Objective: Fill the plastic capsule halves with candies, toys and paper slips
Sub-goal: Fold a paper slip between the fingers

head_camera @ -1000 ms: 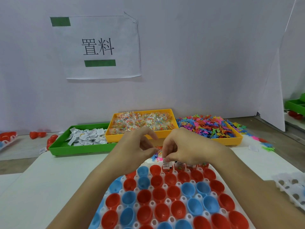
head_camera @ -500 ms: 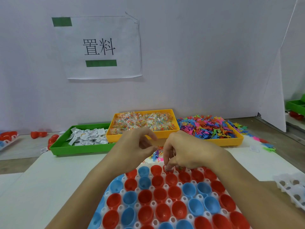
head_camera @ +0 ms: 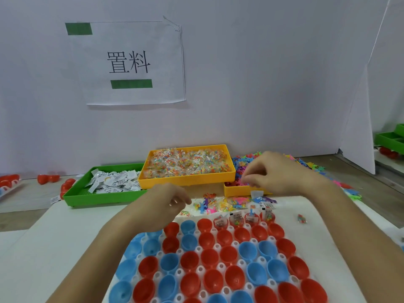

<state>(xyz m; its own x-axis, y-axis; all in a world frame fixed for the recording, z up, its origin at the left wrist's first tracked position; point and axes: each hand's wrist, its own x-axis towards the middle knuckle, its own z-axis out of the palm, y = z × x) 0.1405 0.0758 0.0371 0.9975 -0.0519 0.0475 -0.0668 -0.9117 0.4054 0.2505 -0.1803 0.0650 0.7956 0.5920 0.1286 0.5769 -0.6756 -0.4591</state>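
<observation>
A white holder (head_camera: 197, 250) on the table carries rows of red and blue capsule halves (head_camera: 209, 256). Several red halves at the right of its far row (head_camera: 237, 219) hold candy packets and paper slips. My left hand (head_camera: 168, 202) hovers over the holder's far left corner, fingers loosely curled, with nothing seen in it. My right hand (head_camera: 269, 173) is blurred and reaches over the toy tray (head_camera: 238, 190), fingertips curled down at the coloured plastic toys (head_camera: 240, 169). Whether it grips any is unclear.
A green tray of paper slips (head_camera: 109, 182) and a yellow tray of candy packets (head_camera: 185, 165) stand at the back. Loose toys and candies (head_camera: 218, 203) lie between trays and holder. One candy packet (head_camera: 302, 218) lies at the right. Red capsule halves (head_camera: 48, 178) sit far left.
My right hand left the far row of capsules and moved back and right to the toy tray. My left hand sank a little and its pinch loosened.
</observation>
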